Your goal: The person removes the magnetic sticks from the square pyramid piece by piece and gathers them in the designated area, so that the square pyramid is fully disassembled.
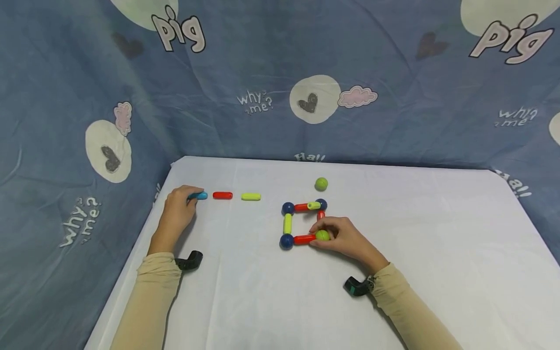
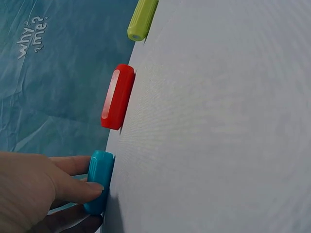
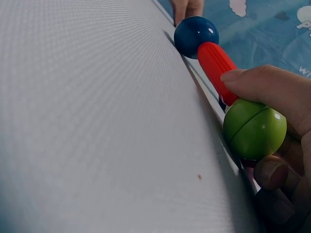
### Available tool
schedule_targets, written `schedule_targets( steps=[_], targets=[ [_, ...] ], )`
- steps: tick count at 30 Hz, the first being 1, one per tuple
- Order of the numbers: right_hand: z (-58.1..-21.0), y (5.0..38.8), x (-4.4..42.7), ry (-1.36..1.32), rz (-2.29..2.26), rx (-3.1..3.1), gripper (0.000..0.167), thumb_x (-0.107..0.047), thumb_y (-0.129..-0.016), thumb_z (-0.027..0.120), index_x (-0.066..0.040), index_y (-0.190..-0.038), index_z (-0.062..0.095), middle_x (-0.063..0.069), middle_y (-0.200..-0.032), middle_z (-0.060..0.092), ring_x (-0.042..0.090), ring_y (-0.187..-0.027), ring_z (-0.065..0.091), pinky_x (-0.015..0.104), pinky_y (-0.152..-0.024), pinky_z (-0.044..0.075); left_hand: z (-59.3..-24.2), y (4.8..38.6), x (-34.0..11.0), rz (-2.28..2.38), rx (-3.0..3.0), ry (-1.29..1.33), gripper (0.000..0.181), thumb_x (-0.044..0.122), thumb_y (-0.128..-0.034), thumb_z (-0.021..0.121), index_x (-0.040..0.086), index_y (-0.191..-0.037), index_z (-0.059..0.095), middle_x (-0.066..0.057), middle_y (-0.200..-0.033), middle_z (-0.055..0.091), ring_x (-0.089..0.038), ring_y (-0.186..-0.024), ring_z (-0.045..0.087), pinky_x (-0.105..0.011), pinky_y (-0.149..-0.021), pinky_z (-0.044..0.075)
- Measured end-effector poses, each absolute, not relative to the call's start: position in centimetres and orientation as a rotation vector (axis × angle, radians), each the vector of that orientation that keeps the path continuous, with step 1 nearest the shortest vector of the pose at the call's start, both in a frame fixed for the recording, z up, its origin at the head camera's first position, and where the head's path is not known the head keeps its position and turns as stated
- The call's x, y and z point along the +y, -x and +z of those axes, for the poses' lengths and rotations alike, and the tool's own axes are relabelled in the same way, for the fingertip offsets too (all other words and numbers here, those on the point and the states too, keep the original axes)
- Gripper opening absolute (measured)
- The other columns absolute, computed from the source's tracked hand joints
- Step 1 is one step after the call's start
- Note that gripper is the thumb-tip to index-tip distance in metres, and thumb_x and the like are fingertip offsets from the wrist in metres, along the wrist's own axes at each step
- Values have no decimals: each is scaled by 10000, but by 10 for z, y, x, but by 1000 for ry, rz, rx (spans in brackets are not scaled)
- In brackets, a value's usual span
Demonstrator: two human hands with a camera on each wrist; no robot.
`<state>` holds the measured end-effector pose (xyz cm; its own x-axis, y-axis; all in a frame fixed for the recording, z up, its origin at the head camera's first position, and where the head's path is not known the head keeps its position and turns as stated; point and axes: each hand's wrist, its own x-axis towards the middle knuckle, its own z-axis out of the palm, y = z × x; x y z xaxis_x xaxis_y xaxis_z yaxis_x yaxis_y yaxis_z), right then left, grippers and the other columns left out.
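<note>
A blue rod (image 1: 199,195) lies on the table at the left; my left hand (image 1: 177,209) pinches it between thumb and fingers. In the left wrist view, the thumb presses the side of that blue rod (image 2: 100,179). My right hand (image 1: 345,238) curls round a green ball (image 1: 322,235) at the near right corner of a square frame. Its thumb lies on the adjoining red rod (image 3: 216,68). Dark blue balls (image 1: 286,241) form the other corners, joined by red rods and a lime rod (image 1: 287,224). Another lime rod (image 1: 313,205) shows by the far right corner.
To the right of the blue rod, a red rod (image 1: 222,195) and a lime rod (image 1: 251,197) lie in a row. A loose green ball (image 1: 321,184) sits behind the frame. A printed blue cloth (image 1: 262,136) hangs behind the white table (image 1: 245,291).
</note>
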<state>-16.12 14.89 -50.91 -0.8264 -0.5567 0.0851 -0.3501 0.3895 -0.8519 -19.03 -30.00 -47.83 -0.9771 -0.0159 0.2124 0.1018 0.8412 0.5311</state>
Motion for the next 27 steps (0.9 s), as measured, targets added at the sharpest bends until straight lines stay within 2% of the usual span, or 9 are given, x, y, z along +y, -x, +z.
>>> schedule_targets(
  steps=[10, 20, 27],
  targets=[
    [-508, 161, 149, 816, -1414, 2437, 241, -172, -847, 858, -210, -1063, 759, -46, -886, 665, 69, -664, 460, 202, -584, 360, -478, 191, -300, -848, -2818, 42, 319, -112, -940, 622, -67, -1249, 686, -296, -1298, 647, -512, -1264, 556, -639, -1073, 446],
    [-509, 162, 148, 831, -1432, 2423, 245, -179, -849, 860, -189, -1072, 761, -38, -896, 675, 92, -670, 462, 207, -588, 359, -468, 190, -293, -846, -2846, -9, 407, -48, -935, 688, -24, -1340, 647, -283, -1384, 596, -505, -1365, 457, -660, -1116, 397],
    [-510, 162, 148, 823, -1425, 2423, 245, -178, -849, 860, -198, -1072, 761, -44, -892, 679, 74, -652, 451, 201, -585, 354, -450, 185, -276, -882, -2778, 137, 375, -5, -935, 711, -20, -1308, 671, -271, -1350, 627, -483, -1334, 499, -646, -1109, 404]
  ],
)
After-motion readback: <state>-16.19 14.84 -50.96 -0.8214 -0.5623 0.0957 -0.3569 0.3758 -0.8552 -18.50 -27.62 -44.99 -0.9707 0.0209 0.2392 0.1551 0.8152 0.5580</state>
